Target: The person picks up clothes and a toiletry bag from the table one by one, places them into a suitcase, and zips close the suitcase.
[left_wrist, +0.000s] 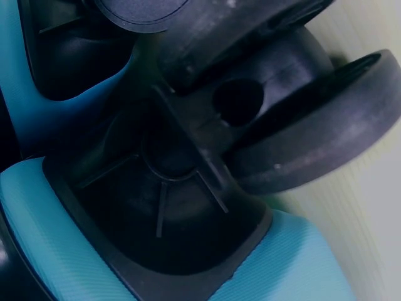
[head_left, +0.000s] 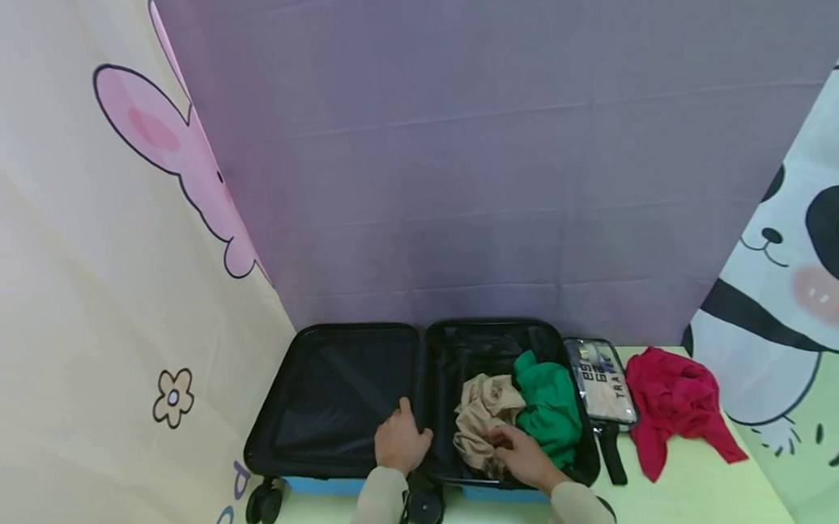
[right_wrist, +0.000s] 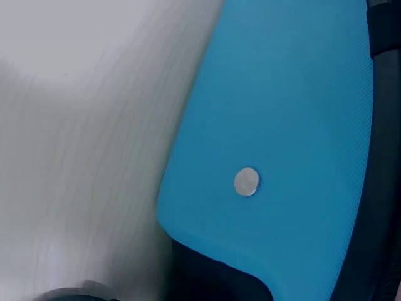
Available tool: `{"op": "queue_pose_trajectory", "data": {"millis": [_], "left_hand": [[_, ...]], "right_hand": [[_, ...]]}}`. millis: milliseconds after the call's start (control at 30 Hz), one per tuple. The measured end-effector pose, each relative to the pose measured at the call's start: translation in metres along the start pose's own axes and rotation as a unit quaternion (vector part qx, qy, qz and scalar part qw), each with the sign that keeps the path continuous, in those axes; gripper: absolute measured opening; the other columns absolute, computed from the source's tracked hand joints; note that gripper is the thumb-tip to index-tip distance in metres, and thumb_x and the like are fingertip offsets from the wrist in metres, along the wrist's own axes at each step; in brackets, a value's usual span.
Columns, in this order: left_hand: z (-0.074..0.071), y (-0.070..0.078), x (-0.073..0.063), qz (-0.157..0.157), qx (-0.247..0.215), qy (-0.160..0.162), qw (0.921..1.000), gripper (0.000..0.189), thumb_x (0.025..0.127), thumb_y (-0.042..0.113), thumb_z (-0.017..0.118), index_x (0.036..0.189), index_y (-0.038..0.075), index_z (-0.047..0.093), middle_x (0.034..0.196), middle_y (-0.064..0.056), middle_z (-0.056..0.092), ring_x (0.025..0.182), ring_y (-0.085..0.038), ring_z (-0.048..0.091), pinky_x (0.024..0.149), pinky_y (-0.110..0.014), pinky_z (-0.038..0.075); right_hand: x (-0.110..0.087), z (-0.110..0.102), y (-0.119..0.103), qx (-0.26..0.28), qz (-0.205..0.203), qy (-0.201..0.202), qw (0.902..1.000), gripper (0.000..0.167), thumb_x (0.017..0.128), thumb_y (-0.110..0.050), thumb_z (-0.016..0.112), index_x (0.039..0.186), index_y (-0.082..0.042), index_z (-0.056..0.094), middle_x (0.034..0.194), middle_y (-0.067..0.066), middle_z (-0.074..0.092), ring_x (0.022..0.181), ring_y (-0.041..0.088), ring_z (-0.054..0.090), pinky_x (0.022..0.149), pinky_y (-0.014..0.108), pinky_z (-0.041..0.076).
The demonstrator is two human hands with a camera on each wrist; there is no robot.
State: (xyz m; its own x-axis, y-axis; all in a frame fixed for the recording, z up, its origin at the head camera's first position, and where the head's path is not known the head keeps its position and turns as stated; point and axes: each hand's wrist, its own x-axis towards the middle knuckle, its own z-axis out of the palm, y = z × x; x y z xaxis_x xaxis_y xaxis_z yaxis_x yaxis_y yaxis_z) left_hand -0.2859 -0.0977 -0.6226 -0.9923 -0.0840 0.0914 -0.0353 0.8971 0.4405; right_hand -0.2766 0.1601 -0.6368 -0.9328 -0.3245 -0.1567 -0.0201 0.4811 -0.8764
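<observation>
A blue suitcase lies spread open, its left half point(head_left: 327, 398) lined in black with nothing inside. In the right half point(head_left: 440, 407) are a crumpled beige garment point(head_left: 484, 408) and, beside it, a green garment point(head_left: 549, 403). My right hand point(head_left: 524, 453) reaches over the near rim, its thumb and fingers pinching the beige cloth at its near side. Over the inner edge of the left half is my left hand point(head_left: 401, 440), fingers relaxed and holding nothing. Neither wrist view shows a hand; the left one has a black double wheel point(left_wrist: 282, 113), the right one the blue shell point(right_wrist: 269, 125).
To the right of the suitcase stands a clear zip pouch point(head_left: 603, 383) with printed letters, a black strap point(head_left: 611, 453) in front of it. Farther right a red garment point(head_left: 678, 402) lies crumpled on the pale table point(head_left: 735, 491). A grey-purple cloth wall point(head_left: 486, 168) rises behind.
</observation>
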Motion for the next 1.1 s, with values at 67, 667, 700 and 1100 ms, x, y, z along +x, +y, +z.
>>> {"op": "queue_pose_trajectory", "data": {"millis": [67,667,700,1100], "left_hand": [[-0.001,0.001,0.000,0.002,-0.002,0.000,1.0000,0.054,0.086,0.034,0.077,0.123,0.004,0.052,0.093,-0.012,0.067,0.073,-0.030,0.065,0.072,-0.048,0.054],[-0.003,0.000,-0.001,0.005,-0.015,0.000,0.9999,0.059,0.086,0.033,0.076,0.130,0.002,0.051,0.095,-0.015,0.069,0.078,-0.033,0.067,0.077,-0.050,0.054],[-0.003,0.000,0.000,0.005,-0.015,0.001,0.9999,0.059,0.086,0.033,0.076,0.129,0.002,0.051,0.094,-0.014,0.069,0.078,-0.033,0.067,0.077,-0.050,0.054],[-0.006,0.003,-0.003,0.006,-0.015,0.000,0.9999,0.060,0.086,0.031,0.077,0.131,0.000,0.051,0.095,-0.016,0.069,0.077,-0.034,0.067,0.076,-0.051,0.054]], "right_hand": [[-0.001,0.000,0.000,0.011,0.002,0.026,0.9996,0.023,0.098,0.000,0.056,0.119,-0.003,0.065,0.114,0.012,0.069,0.102,0.023,0.066,0.079,0.036,0.054],[-0.018,-0.091,-0.002,0.027,0.013,0.277,0.9605,0.024,0.103,-0.010,0.057,0.124,-0.001,0.060,0.109,0.017,0.064,0.076,0.010,0.063,0.066,0.024,0.052],[-0.019,-0.099,0.002,0.016,0.020,0.296,0.9549,0.024,0.103,-0.011,0.057,0.124,-0.001,0.061,0.109,0.018,0.064,0.078,0.011,0.062,0.067,0.023,0.051],[-0.049,-0.151,0.061,-0.093,0.132,0.382,0.9100,0.039,0.094,-0.014,0.053,0.123,0.012,0.053,0.128,0.036,0.042,0.119,0.055,0.044,0.099,0.064,0.036]]}}
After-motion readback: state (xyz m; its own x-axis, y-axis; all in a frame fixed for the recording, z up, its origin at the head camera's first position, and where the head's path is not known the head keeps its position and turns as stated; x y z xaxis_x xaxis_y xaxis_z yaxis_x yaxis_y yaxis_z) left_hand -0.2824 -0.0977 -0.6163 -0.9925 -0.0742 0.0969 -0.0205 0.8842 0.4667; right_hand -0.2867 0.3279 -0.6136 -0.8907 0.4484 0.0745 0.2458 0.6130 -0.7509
